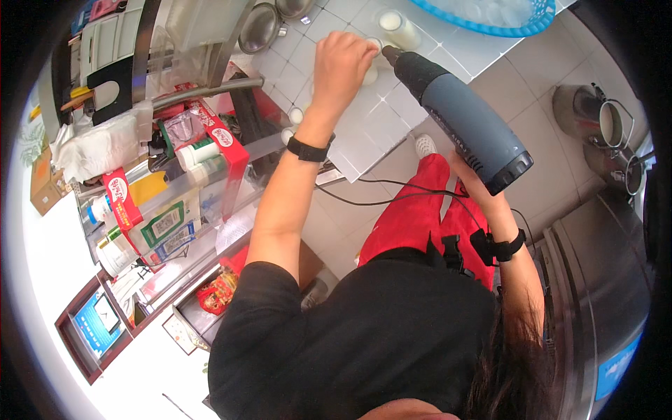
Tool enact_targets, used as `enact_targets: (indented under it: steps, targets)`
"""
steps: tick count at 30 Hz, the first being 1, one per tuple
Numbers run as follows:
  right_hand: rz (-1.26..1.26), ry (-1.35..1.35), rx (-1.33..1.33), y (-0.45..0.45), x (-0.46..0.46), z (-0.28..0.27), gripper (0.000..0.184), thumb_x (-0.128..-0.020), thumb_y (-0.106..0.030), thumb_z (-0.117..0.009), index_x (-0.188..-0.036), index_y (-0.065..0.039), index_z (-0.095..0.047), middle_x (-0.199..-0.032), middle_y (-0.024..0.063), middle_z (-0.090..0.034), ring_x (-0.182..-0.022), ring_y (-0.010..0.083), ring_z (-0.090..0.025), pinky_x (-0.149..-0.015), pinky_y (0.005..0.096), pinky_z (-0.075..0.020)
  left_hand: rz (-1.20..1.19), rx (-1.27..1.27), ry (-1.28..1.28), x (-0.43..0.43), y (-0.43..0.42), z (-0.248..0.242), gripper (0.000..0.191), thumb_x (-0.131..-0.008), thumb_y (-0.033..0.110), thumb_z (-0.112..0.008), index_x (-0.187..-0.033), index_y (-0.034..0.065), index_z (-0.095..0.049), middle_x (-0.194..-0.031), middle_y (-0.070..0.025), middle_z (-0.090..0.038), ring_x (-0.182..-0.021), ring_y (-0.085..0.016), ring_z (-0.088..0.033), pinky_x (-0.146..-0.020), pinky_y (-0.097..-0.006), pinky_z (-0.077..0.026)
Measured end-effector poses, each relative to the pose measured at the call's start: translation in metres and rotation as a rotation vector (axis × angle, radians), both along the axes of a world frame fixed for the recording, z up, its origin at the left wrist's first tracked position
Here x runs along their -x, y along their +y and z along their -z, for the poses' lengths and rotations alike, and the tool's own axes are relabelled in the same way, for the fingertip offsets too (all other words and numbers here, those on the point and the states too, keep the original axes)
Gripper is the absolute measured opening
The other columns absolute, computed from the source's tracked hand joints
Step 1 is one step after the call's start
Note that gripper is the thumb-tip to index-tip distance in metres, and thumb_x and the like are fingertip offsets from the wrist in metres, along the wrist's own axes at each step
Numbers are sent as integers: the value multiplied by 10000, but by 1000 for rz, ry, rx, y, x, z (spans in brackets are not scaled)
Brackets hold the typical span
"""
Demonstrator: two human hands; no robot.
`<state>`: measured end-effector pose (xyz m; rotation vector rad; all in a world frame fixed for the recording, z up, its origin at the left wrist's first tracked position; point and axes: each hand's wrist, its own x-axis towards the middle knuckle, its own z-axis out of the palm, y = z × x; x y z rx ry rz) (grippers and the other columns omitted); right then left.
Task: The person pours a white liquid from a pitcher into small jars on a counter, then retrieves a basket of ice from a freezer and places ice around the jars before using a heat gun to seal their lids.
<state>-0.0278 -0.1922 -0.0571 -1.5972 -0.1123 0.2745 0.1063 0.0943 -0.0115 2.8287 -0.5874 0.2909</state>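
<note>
My left hand (344, 63), a black band on its wrist, has its fingers bunched at the rim of a small round container (374, 44); the fingertips are partly hidden. My right hand (469, 176) is closed around the handle of a grey and black heat gun (462, 115). The gun's nozzle points at that container from close by. Just beyond it stands a clear jar with white contents (401, 31). Another whitish round thing (370, 76) lies beside my left hand. Small white-filled cups (295, 115) stand left of my forearm.
The white tiled table (367, 136) bears a blue plastic basket (472, 23) of clear pieces and metal lids (259, 29). Crowded shelves (210, 173) stand at left. A dark cord (362, 203) crosses before my red trousers. Metal pots (583, 113) stand at right.
</note>
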Motion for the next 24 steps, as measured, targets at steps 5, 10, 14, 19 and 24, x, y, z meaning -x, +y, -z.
enact_targets:
  steps: [5,10,14,19,24]
  targets:
    - [15,100,28,0,-8,-7,300,-858,-118,-744,-1129,-38,-643,-1042,93,-690,-949,217,-651,-834,359,-512,-176,174,-151,4,4,1,171,-865,112,-671,-1029,75,-704,-982,-97,-664,-930,-288,-619,-837,-393,-484]
    - [-25,52,46,-2,-4,-17,302,-844,-122,-758,-1112,-39,-646,-1023,87,-691,-917,221,-659,-815,356,-519,-215,273,-62,7,10,-18,252,-862,78,-637,-1109,56,-686,-1058,-121,-670,-996,-279,-640,-872,-368,-497]
    - [-27,4,57,-5,12,-1,332,-830,-114,-766,-1127,-33,-642,-1037,93,-689,-928,227,-657,-833,361,-519,-135,309,76,6,11,-20,348,-831,69,-631,-1178,61,-665,-1153,-133,-666,-1089,-296,-632,-935,-357,-489]
    - [9,117,18,-6,8,7,376,-839,-112,-750,-1179,-20,-616,-1098,106,-669,-1001,234,-634,-878,367,-503,-35,264,192,0,3,-11,470,-789,79,-657,-1257,92,-616,-1230,-128,-639,-1159,-317,-604,-988,-372,-479]
    - [109,173,0,-3,-2,-7,200,-851,-87,-752,-1007,-16,-649,-883,1,-627,-758,121,-569,-664,297,-480,31,158,242,-3,4,-3,533,-758,85,-692,-1279,105,-582,-1230,-132,-639,-1150,-312,-608,-981,-383,-491]
